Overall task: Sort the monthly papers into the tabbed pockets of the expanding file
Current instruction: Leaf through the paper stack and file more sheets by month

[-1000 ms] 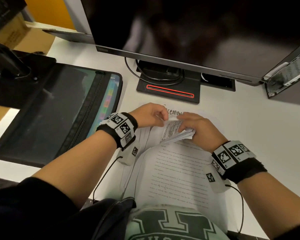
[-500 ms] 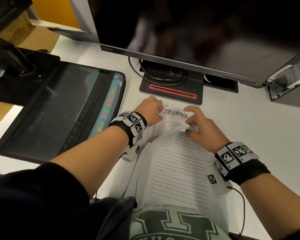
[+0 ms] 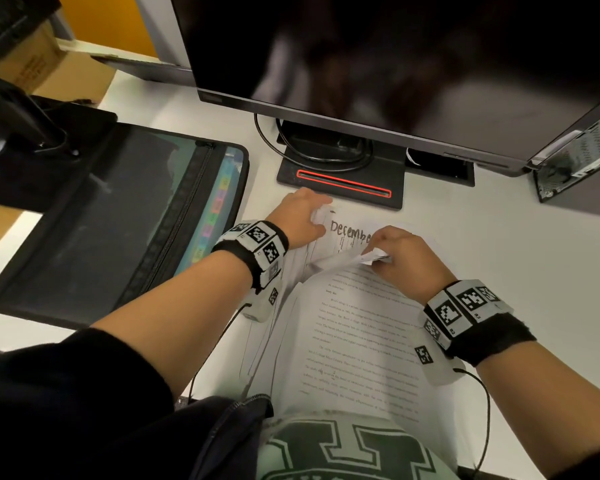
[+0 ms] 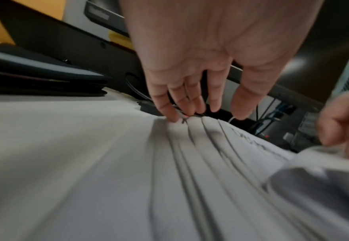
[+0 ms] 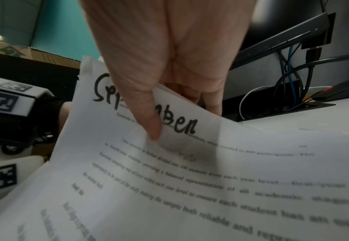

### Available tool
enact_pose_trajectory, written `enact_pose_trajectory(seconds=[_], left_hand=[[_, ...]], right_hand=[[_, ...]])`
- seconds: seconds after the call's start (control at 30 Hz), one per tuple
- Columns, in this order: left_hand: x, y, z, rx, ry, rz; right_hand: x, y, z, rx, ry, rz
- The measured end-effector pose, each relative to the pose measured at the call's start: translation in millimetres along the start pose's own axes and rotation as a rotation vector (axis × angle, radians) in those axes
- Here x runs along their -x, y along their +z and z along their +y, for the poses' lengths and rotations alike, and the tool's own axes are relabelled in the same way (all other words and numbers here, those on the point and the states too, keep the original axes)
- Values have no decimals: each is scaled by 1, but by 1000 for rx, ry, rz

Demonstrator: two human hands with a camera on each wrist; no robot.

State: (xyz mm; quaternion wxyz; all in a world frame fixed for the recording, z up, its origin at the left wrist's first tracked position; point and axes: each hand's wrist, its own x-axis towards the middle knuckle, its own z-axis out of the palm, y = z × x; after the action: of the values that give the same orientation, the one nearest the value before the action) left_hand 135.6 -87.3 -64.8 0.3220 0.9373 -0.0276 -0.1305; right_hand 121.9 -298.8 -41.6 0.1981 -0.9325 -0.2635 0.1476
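papers: a fanned stack of white printed sheets with handwritten month names [image 3: 357,344] lies on the white desk [image 3: 520,258] at six o'clock from the black monitor base with the red strip [image 3: 342,180], its near edge running off toward the person's lap. the right hand [image 3: 400,258] pinches the top corners of several sheets between thumb and fingers and peels them back toward five o'clock; in the right wrist view the sheet under the thumb [image 5: 149,114] reads as september, partly covered. that uncovers a sheet headed december [image 3: 350,233]. the left hand [image 3: 300,221] is flat, its straight fingers [image 4: 175,106] pressing the stack's far-left edge so the layers stay splayed.

the step in hand looks like leafing through to read months, not filing yet. the black zip-edged expanding file with coloured tabs [image 3: 219,209] lies open at nine o'clock from the stack, well apart from both hands.

the next move likely calls for freeing one month's sheet from the pinch, carrying it toward nine o'clock, and matching it to a tab; the tab labels are too small to read.
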Motion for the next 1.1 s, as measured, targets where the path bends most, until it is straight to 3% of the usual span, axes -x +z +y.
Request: enact_pose_trajectory(seconds=[0.1, 0.23, 0.43, 0.57, 0.7, 0.8, 0.87, 0.93, 1.0, 1.1], left_hand=[[-4, 5, 1, -130, 11, -28], [-3, 4, 5, -92, 60, 52], [6, -16, -4, 271, -64, 118], [16, -28, 0, 525, -45, -94], [24, -27, 5, 561, -16, -301], [19, -23, 0, 433, -15, -122], [12, -19, -7, 160, -23, 25], [8, -11, -12, -56, -27, 5], [7, -4, -14, -122, -40, -60], [6, 1, -17, -112, -11, 38]], right_hand=[[1, 0, 1, 59, -13, 41], [5, -5, -5, -1, -4, 3], [6, -10, -10, -143, 93, 24], [-1, -10, -15, -151, 122, -1], [-5, -2, -8, -27, 86, -24], [-5, 3, -2, 35, 17, 51], [-4, 6, 1, 80, -14, 88], [-3, 7, 2, 93, -30, 101], [-1, 7, 1, 57, -54, 82], [2, 6, -2, -35, -49, 50]])
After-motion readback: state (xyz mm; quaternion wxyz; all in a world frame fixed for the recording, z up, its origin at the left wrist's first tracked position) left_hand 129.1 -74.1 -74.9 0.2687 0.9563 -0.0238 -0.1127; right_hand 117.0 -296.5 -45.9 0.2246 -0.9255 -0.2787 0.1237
